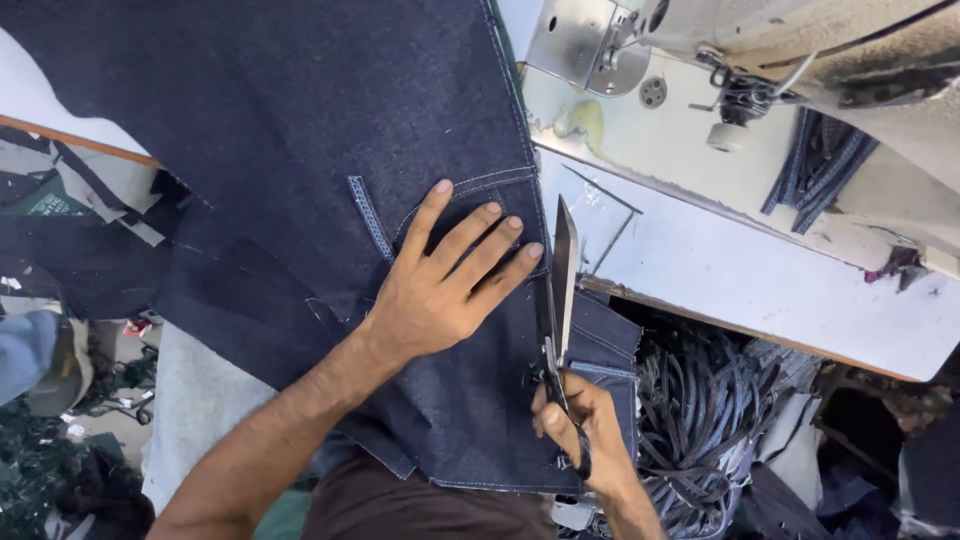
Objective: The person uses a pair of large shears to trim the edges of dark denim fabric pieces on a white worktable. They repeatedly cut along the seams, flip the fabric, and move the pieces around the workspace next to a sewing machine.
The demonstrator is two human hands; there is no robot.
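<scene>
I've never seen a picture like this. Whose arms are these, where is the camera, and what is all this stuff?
There is one picture, taken by a camera worn on a person's head, looking down at their own two bare hands. No robot is involved.

The left hand lies flat, fingers spread, on a piece of dark blue denim with light stitching, near a belt loop. The right hand holds scissors, blades pointing away from the person along the edge of the denim.

The denim lies over a white table. At the top right is a sewing machine, and a few strips of denim lie beside it. Below the table edge sits a heap of dark strips.
</scene>
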